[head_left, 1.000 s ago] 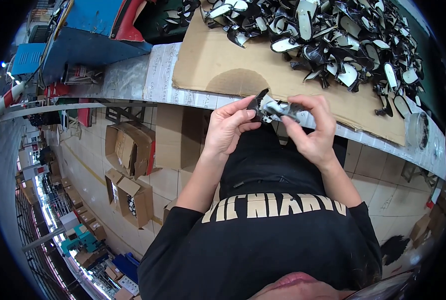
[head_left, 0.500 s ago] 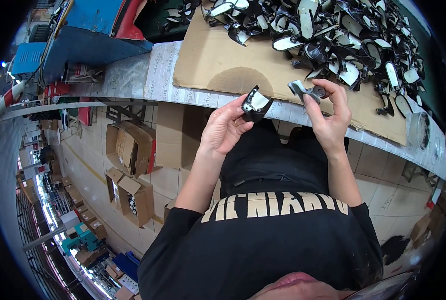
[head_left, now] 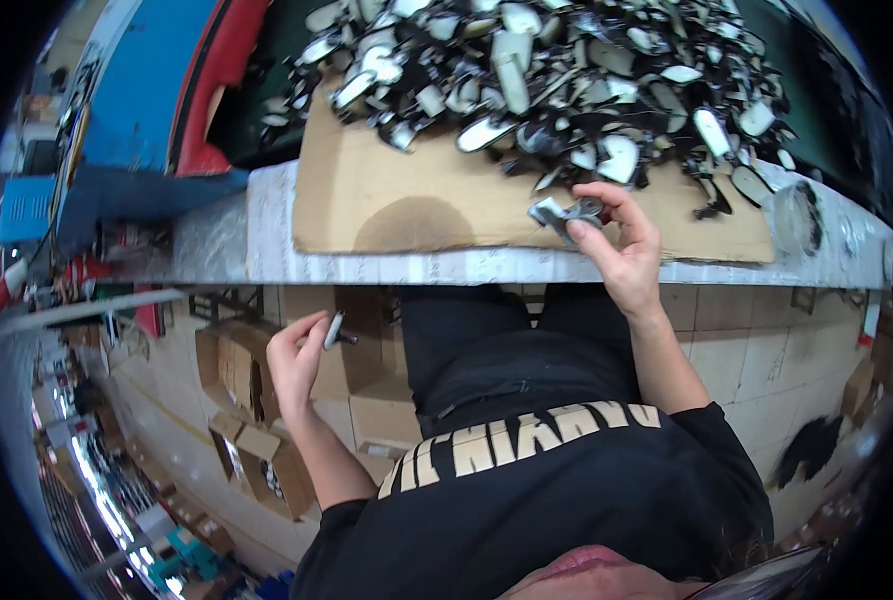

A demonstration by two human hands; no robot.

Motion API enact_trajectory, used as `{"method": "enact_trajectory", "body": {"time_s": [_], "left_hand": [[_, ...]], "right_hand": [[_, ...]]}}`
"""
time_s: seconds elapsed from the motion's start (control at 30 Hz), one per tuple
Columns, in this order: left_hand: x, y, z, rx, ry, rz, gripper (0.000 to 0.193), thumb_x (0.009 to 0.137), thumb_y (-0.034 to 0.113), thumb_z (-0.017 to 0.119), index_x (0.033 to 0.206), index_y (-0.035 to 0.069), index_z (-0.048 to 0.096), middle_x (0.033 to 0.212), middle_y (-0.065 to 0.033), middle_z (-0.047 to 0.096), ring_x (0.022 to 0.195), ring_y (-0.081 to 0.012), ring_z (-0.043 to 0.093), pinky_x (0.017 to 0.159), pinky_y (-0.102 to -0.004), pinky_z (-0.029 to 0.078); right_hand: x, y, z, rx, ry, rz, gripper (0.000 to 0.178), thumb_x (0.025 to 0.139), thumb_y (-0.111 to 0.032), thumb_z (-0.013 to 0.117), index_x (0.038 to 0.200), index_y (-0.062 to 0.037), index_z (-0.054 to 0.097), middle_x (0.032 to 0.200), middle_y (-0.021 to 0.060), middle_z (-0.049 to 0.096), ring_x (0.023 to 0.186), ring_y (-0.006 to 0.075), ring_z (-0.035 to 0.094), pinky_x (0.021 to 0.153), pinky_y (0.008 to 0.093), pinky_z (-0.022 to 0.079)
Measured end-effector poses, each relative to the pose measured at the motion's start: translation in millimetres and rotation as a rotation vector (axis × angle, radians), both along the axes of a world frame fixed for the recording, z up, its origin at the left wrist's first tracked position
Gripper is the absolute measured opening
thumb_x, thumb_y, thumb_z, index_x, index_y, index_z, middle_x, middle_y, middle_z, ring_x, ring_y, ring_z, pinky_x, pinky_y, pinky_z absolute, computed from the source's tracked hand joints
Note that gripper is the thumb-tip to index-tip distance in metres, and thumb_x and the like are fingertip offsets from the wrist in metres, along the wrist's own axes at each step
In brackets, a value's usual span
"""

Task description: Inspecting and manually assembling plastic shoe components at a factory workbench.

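Away from the right hand and off the table's edge, the left hand [head_left: 297, 360] has swung down and to the left, and the whole view has tilted, while the right hand [head_left: 622, 250] stays raised over the cardboard. Left thumb and fingertips pinch 1 small shoe-like part [head_left: 335, 330], its pale, flat strip standing on a steep slant beside the fingertips, with a dark stub poking out rightward. Right fingers grip 1 small grey tool [head_left: 567, 212], its long axis running roughly left to right: a pale, blocky end points left, and a rounder, dark end sits by the index finger. Blur hides its exact kind.

Of the 2 hands, the left is nearer the open carton [head_left: 259, 441], which lies below and to the left of the held part; pale and dark bits show inside it. The right is nearer the pile [head_left: 567, 95], just beyond its fingertips: glossy black, curved pieces tangled with smooth, off-white, tongue-shaped insoles lying every which way.

Under the pile spreads a matte brown cardboard sheet [head_left: 337, 190] with a darker half-round stain, laid on pale, slightly wrinkled paper [head_left: 277, 220]. Farther out, a clear, ring-shaped roll [head_left: 797, 215] rests at the right, and a blue metal machine [head_left: 142, 90] with a red border stands at the left.
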State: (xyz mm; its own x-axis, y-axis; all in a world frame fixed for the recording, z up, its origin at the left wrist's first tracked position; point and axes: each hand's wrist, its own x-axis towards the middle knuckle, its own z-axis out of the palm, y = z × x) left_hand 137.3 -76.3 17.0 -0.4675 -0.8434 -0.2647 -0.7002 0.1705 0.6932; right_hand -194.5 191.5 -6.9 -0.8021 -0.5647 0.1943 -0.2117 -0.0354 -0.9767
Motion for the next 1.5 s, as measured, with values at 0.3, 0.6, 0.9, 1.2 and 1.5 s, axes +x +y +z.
{"method": "enact_trajectory", "body": {"time_s": [0.3, 0.6, 0.9, 1.2, 1.5], "left_hand": [[-148.8, 30.2, 14.6, -0.099, 0.366, -0.383, 0.023, 0.088, 0.006, 0.071, 0.11, 0.001, 0.074, 0.109, -0.0129, 0.072, 0.092, -0.0162, 0.066, 0.071, -0.0254, 0.052], [-265.4, 42.2, -30.6, -0.513, 0.561, -0.645, 0.038, 0.081, 0.0, 0.07, 0.119, 0.006, 0.07, 0.119, -0.0099, 0.068, 0.106, -0.0249, 0.061, 0.086, -0.035, 0.051], [-259.8, 29.3, -54.4, -0.386, 0.599, -0.503, 0.028, 0.091, 0.002, 0.069, 0.118, 0.007, 0.073, 0.115, -0.006, 0.066, 0.084, -0.0094, 0.059, 0.065, -0.0234, 0.047], [-259.0, 27.1, -64.6, -0.274, 0.659, -0.478, 0.029, 0.092, 0.002, 0.069, 0.121, 0.005, 0.072, 0.111, -0.0034, 0.063, 0.08, -0.005, 0.052, 0.065, -0.0198, 0.043], [-256.0, 25.0, -66.3, -0.206, 0.667, -0.463, 0.028, 0.094, 0.002, 0.066, 0.121, 0.003, 0.071, 0.119, -0.0045, 0.064, 0.08, -0.0043, 0.053, 0.066, -0.0189, 0.042]], "right_hand": [[-52.2, 74.6, 47.0, 0.021, 0.227, -0.425, 0.035, 0.082, -0.005, 0.076, 0.116, -0.0049, 0.069, 0.096, -0.0002, 0.061, 0.081, 0.0083, 0.051, 0.075, 0.0226, 0.043], [-165.4, 244.3, 47.3, 0.691, 0.725, -1.099, 0.032, 0.075, -0.018, 0.082, 0.106, -0.0138, 0.075, 0.087, 0.0051, 0.069, 0.087, 0.0222, 0.06, 0.08, 0.0379, 0.048], [-186.5, 257.3, 31.0, 0.987, 0.554, -0.987, 0.031, 0.072, -0.029, 0.08, 0.1, -0.0177, 0.076, 0.081, 0.0015, 0.066, 0.092, 0.0223, 0.058, 0.086, 0.041, 0.039], [-176.4, 261.3, 46.6, 0.919, 0.567, -1.015, 0.031, 0.073, -0.029, 0.078, 0.101, -0.017, 0.077, 0.083, 0.0036, 0.069, 0.092, 0.0229, 0.058, 0.087, 0.0409, 0.04], [-155.4, 293.9, 56.9, 0.908, 0.535, -0.977, 0.033, 0.072, -0.029, 0.078, 0.103, -0.0167, 0.077, 0.084, 0.0028, 0.07, 0.092, 0.0237, 0.058, 0.089, 0.0403, 0.042]]}}
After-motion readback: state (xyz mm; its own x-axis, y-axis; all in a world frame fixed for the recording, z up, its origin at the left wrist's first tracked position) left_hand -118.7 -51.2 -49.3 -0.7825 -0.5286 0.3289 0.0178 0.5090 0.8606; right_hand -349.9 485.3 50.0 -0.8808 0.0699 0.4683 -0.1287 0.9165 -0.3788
